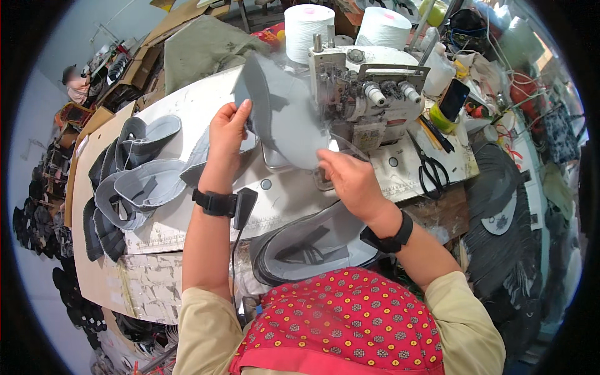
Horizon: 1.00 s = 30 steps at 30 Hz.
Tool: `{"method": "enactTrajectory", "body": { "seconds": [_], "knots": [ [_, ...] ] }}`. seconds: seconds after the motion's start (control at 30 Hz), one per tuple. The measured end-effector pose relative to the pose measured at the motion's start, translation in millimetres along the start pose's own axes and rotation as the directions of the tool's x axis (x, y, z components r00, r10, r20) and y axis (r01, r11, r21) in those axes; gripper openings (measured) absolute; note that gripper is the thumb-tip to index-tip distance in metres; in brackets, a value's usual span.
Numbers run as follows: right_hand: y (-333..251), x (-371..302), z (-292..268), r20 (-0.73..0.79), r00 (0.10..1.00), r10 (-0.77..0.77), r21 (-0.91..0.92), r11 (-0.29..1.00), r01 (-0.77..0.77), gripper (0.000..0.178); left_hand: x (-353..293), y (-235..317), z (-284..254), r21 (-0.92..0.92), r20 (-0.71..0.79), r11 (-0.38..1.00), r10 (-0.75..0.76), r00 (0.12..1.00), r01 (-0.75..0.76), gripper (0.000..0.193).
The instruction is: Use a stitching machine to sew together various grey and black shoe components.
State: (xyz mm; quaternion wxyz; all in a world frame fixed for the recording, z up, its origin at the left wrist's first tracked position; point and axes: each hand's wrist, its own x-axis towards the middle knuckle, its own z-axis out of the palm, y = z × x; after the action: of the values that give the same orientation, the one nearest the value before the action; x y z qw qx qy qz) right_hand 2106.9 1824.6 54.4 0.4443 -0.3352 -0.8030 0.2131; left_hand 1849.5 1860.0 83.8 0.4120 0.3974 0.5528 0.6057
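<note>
A grey fabric shoe upper [294,119], its inner side and a darker patch showing, is held up in front of the sewing machine [365,100]. My left hand [227,130] grips its left edge, thumb up and fingers folded. At its lower right edge, my right hand [351,176] pinches the fabric near the machine's front plate. The upper's far end is slightly blurred and partly covers the machine's left side. Below my hands, more grey uppers [322,247] lie nested at the table's front edge. Several sewn grey uppers [150,181] stand on the table to the left.
Two white thread cones [309,31] stand behind the machine. Black scissors [430,169] lie on the table [281,215] at the right, near a phone [453,98] in a yellow-green holder. A cable hangs from a device on my left wrist. Dark fabric [500,212] hangs at the right.
</note>
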Motion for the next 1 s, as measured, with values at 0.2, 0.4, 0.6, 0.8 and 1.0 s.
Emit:
{"method": "enactTrajectory", "body": {
  "seconds": [0.2,0.4,0.6,0.8,1.0],
  "knots": [
    [-2.7,8.8,-7.7,0.016,0.999,-0.052,-0.245,0.968,0.054,0.035,-47.6,4.5,-20.9,0.287,-0.177,0.948,-0.086,0.98,0.135,0.03],
    [1.4,22.8,-14.6,-0.007,1.0,0.019,-0.143,0.99,-0.02,0.032,-122.8,33.4,0.9,0.289,0.087,0.939,-0.22,0.972,0.187,0.028],
    [-1.6,30.2,-23.0,0.003,0.991,-0.136,0.071,0.988,0.136,0.022,-132.5,33.9,27.8,0.511,0.467,0.755,0.158,0.87,-0.411,0.033],
    [-29.0,23.3,-40.0,0.14,0.984,0.107,0.342,0.928,-0.149,0.02,-102.5,26.5,23.0,0.685,0.527,0.568,0.048,0.849,-0.457,0.045],
    [-36.8,22.8,-41.2,0.173,0.975,0.139,0.317,0.929,-0.189,0.011,-84.2,33.5,16.1,0.581,0.404,0.698,0.198,0.893,-0.418,0.026]
  ]
}}
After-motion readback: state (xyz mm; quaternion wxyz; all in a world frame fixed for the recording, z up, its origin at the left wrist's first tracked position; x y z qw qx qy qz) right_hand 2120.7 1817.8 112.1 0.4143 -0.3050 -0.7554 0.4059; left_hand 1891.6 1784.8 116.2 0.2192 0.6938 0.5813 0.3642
